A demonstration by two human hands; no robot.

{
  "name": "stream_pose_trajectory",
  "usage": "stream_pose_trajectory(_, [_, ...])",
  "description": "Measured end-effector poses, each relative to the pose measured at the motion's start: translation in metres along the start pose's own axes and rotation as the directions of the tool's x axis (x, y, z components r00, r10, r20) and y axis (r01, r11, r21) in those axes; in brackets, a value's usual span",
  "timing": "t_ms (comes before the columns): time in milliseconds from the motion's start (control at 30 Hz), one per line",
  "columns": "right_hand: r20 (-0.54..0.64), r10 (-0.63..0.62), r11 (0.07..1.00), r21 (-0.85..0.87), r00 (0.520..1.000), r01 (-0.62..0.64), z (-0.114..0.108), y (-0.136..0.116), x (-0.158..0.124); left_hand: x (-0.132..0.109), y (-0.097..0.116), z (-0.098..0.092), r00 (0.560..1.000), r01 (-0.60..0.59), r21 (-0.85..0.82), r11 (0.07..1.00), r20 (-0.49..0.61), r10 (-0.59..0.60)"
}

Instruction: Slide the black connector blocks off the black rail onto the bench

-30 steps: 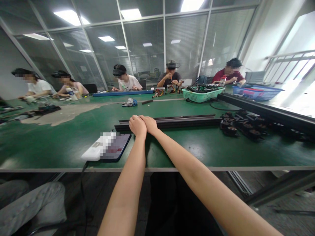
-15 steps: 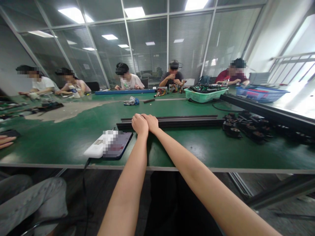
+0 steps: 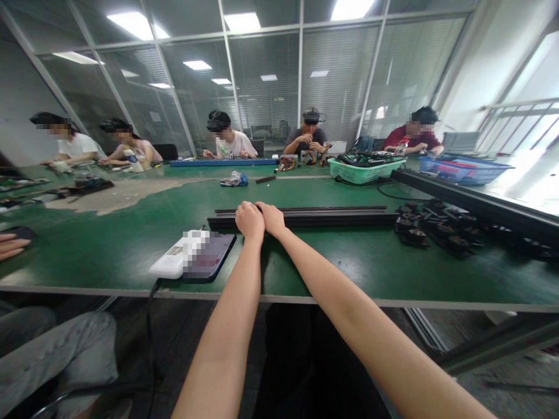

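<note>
My left hand [image 3: 250,220] is closed in a loose fist over the left part of a long black metal rail [image 3: 340,220]. Pressed against it on the right is my right hand [image 3: 273,220], its fingers curled down on the far side. The fingertips of both hands are hidden, and whatever they may grip cannot be seen. Behind the thick rail runs a thinner dark strip [image 3: 336,208], parallel to it. Left of my hands, a white device [image 3: 168,265] lies against a dark phone-like slab [image 3: 220,247] on the green table [image 3: 340,267].
Black parts [image 3: 410,227] lie in a heap at the rail's right end, beside a long black beam [image 3: 480,201]. Farther back stand a green basket [image 3: 367,171] and a blue basket [image 3: 467,169]. A crumpled cloth [image 3: 234,179] lies mid-table. Several people sit across; another person's hand [image 3: 11,247] shows at left.
My right hand has shifted very slightly to the right, and the knuckles of the two hands sit a little farther apart. The rail and strip lie where they were.
</note>
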State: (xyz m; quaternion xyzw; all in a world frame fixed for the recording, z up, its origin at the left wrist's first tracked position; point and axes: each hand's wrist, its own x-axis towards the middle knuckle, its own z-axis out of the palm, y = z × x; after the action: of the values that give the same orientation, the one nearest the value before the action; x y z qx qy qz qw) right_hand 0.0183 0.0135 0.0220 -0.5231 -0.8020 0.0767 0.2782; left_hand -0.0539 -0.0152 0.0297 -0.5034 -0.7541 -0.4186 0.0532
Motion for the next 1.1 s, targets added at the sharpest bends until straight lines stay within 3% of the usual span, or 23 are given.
stream_pose_trajectory(1100, [-0.014, 0.079, 0.997, 0.002, 0.997, -0.079, -0.0069, 0.0006, -0.0044, -0.0017, 0.0007, -0.002, 1.0, -0.02, 0.025, 0.999, 0.004, 0.02])
